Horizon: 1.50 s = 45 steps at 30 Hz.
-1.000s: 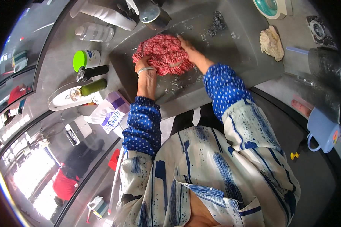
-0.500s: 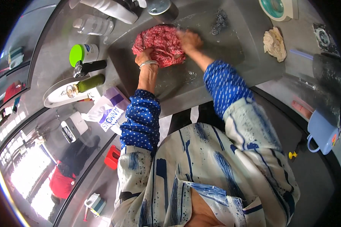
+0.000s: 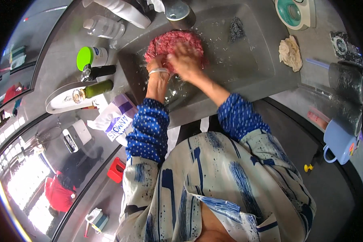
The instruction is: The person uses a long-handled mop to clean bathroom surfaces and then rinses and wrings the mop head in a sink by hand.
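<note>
A red, nubbly, wet-looking fabric bundle (image 3: 177,42) lies in the shallow water of the grey sink (image 3: 246,88). My left hand (image 3: 155,64) grips its near left edge, a silver bangle at the wrist. Over the middle of the bundle is my right hand (image 3: 185,60), smeared by motion, so its fingers cannot be made out. Part of the bundle is hidden behind both hands. A wiry dark scourer (image 3: 236,29) sits in the sink's far right part, apart from my hands. Blue dotted sleeve covers reach up both forearms.
At the sink's far edge stands a metal cylinder (image 3: 178,15). To the left are a clear bottle (image 3: 105,28), a green-lidded tub (image 3: 90,57), a green bottle (image 3: 99,88) and a plastic packet (image 3: 116,117). A crumpled beige cloth (image 3: 290,53) and blue mug (image 3: 339,141) lie right.
My right hand has swung left and nearer, from the bundle's right side onto its middle. My left hand keeps its grip. The view has shifted slightly.
</note>
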Tool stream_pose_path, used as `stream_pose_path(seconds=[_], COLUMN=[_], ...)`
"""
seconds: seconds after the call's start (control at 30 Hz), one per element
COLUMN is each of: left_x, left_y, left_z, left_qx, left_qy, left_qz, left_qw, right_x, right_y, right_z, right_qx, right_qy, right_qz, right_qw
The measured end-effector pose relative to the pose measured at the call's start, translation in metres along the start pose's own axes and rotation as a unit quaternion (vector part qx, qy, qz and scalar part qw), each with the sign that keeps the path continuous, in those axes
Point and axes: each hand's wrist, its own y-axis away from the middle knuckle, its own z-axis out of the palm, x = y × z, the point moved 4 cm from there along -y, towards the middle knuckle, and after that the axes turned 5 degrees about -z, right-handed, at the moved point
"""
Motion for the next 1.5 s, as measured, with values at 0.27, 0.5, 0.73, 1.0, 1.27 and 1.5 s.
stream_pose_path(seconds=[0.27,0.5,0.73,1.0,1.27,1.5], left_x=[0.018,0.013,0.018,0.020,0.019,0.030], left_y=[0.022,0.028,0.043,0.026,0.000,0.011], left_z=[0.007,0.013,0.016,0.025,0.006,0.007], left_qx=[0.183,0.140,0.102,0.007,-0.047,0.002], left_qy=[-0.073,-0.054,-0.110,-0.140,0.029,-0.086], left_qz=[-0.017,0.003,-0.026,-0.015,-0.088,-0.073], left_qw=[0.980,0.989,0.988,0.990,0.995,0.994], right_x=[0.207,-0.001,0.000,0.197,-0.042,0.114], right_y=[-0.026,-0.009,-0.021,-0.022,0.048,0.048], right_z=[-0.060,-0.044,-0.021,-0.038,-0.027,-0.089], right_qx=[0.180,-0.018,0.046,0.067,-0.078,-0.180], right_qy=[0.250,-0.479,0.118,-0.299,0.075,0.119], right_qz=[0.125,-0.044,-0.223,0.334,-0.314,-0.066], right_qw=[0.943,0.877,0.966,0.891,0.943,0.974])
